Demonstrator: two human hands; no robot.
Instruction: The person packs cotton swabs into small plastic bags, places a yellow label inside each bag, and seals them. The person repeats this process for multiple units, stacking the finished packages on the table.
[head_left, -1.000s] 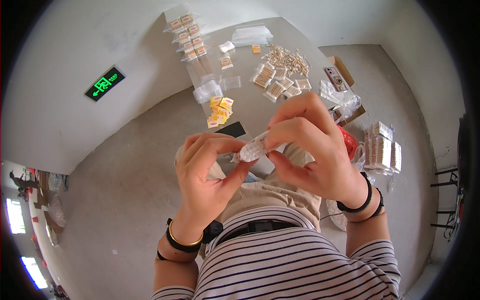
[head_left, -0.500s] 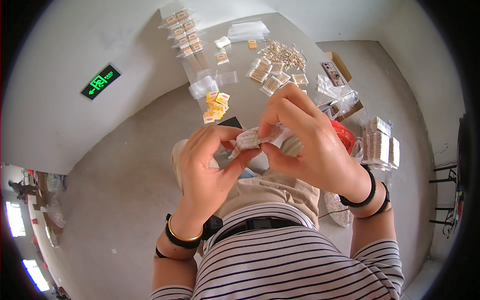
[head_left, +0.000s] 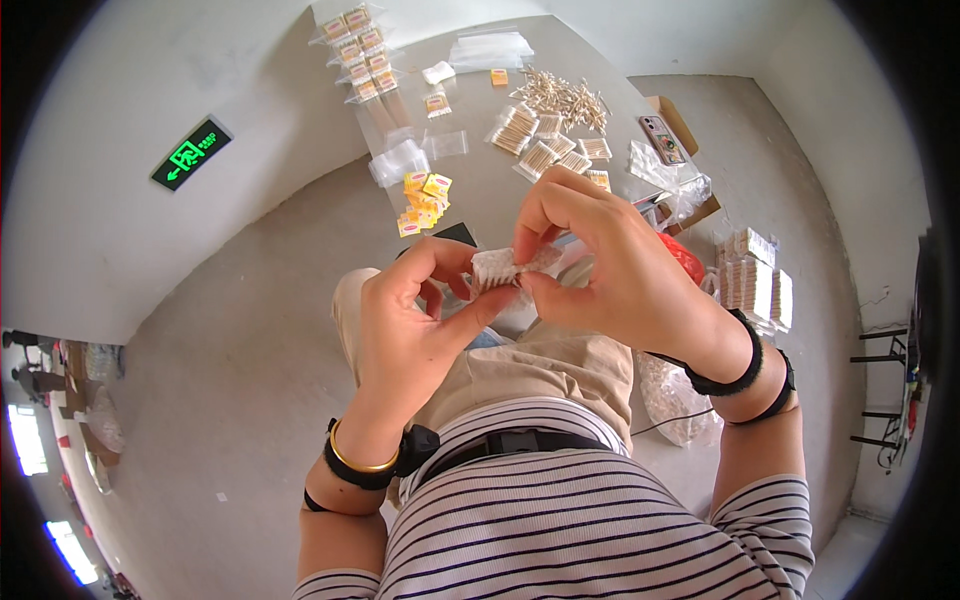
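Between my two hands, above my lap, is a small clear bag of cotton swabs (head_left: 492, 268) with its white tips showing through the plastic. My left hand (head_left: 412, 312) pinches its left end between thumb and fingers. At the right end, my right hand (head_left: 610, 265) grips the bag's edge between thumb and forefinger. Just beyond lie several filled bags of swabs (head_left: 538, 155) on the grey table (head_left: 470, 205). A heap of loose cotton swabs (head_left: 560, 98) sits behind them. Yellow-and-white cards (head_left: 424, 203) are piled near the table's front left.
Bagged packs with cards (head_left: 366, 55) stand in rows at the far left, near flat empty bags (head_left: 490, 50). A phone (head_left: 661, 140) lies at the table's right edge. Stacked swab packs (head_left: 750, 285), a red bag (head_left: 683, 258) and a clear sack (head_left: 675, 395) are at the right.
The swab bag has turned slightly in my fingers, and its row of tips now faces toward me. Both hands keep their pinch. The whole view has shifted a little.
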